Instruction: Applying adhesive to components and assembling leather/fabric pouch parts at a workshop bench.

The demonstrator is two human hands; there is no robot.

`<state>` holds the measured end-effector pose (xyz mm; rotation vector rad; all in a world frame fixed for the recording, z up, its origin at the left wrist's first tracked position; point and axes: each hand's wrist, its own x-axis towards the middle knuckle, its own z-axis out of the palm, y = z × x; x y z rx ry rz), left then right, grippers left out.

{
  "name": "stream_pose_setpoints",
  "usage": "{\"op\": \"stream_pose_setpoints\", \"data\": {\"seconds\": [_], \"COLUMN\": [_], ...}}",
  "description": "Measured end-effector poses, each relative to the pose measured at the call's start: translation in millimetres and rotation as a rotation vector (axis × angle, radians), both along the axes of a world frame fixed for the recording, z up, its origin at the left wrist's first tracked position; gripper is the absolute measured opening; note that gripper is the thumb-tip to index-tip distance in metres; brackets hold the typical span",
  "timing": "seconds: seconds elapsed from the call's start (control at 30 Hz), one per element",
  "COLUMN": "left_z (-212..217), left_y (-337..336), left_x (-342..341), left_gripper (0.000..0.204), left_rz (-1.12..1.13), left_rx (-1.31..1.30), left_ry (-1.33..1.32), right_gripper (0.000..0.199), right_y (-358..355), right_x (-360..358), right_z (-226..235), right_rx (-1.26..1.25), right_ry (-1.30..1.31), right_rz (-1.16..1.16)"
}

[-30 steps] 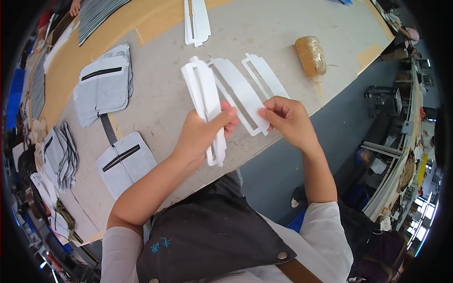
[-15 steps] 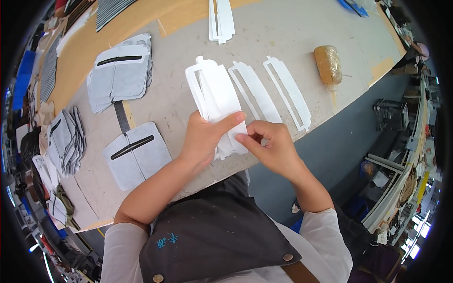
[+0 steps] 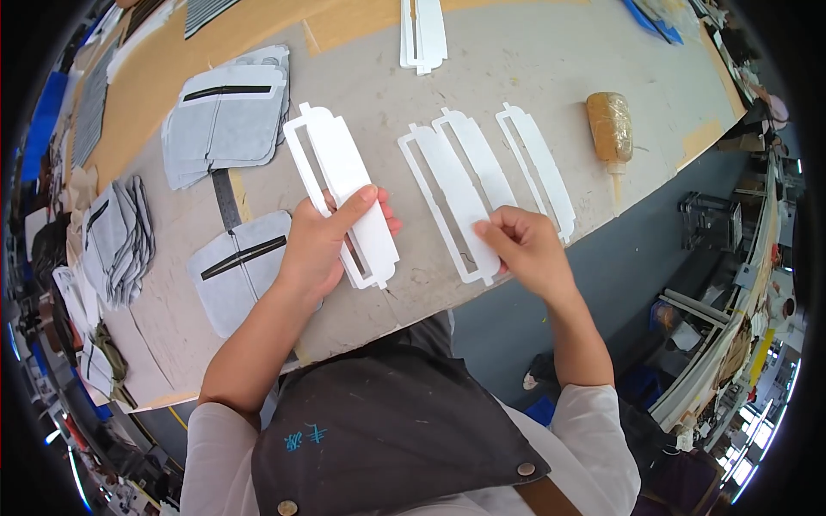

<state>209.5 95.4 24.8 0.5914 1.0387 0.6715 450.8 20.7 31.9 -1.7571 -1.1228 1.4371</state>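
My left hand (image 3: 323, 241) is closed round a small stack of white slotted strips (image 3: 344, 163), thumb on top, holding it tilted over the table. My right hand (image 3: 529, 245) pinches the right edge of a single white slotted strip (image 3: 439, 185) near its lower end. That strip lies along the table, its right side by a second white strip (image 3: 477, 146). Farther right is a third white strip (image 3: 540, 163), lying roughly parallel. Each strip has a long narrow cut-out near its left edge and small tabs at the ends.
At the far side lies another pile of white strips (image 3: 430, 34). A plastic bottle (image 3: 609, 125) with amber contents lies to the right. On the left are a pile of grey fabric panels (image 3: 228, 138), a single panel (image 3: 215, 297), a leaning bunch (image 3: 120, 241) and a dark metal strip (image 3: 225, 198).
My hands have drawn apart. My left hand has carried the stack left; my right hand has moved slightly right with one strip, which now lies left of the other two.
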Motion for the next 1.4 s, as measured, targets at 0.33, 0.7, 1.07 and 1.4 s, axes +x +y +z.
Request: {"op": "stream_pose_setpoints", "data": {"seconds": [0.33,0.7,1.07,1.4], "left_z": [8.0,-0.5,1.7,-19.9], "left_y": [-15.4,33.6,167.2,-13.3], "left_x": [22.8,-8.8,19.9,-17.5], "left_gripper": [0.032,0.037,0.065,0.057], "left_rz": [0.091,-0.355,0.148,-0.441], "left_rx": [-0.006,0.041,1.074,1.434], "left_ry": [-0.002,0.114,0.792,0.868], "right_gripper": [0.02,0.011,0.01,0.015], "right_y": [3.5,33.0,12.8,-2.4], "right_x": [-32.1,51.6,-34.3,-68.9], "right_z": [22.5,40.6,20.0,-7.5], "right_rx": [0.367,0.614,0.036,0.062], "right_ry": [-0.454,1.035,0.295,-0.075], "right_rz": [0.078,-0.458,-0.099,0.104]}}
